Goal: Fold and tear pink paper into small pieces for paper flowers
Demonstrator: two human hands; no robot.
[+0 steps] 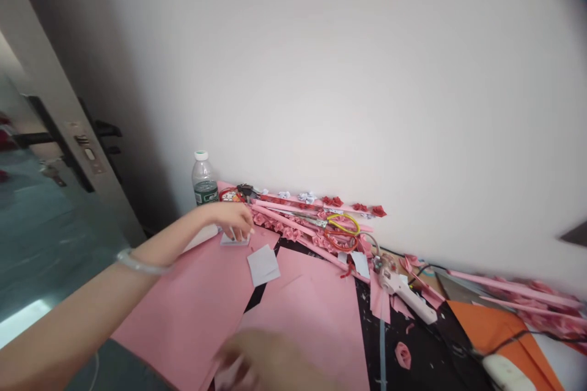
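Note:
My left hand reaches to the back left of the table, fingers bent downward and a little apart. Its fingertips are at a small pile of white paper, and I see no sheet lifted. A loose white paper square lies just to the right, on pink sheets. Low in the view, my right hand is smeared by motion over a large pink sheet. Its fingers are too blurred to read, and whether anything is in them does not show.
A water bottle stands against the wall behind my left hand. Paper flowers, rolled pink paper sticks and scissors lie along the wall. A white glue gun rests on the right, by a pink paper rose and orange paper.

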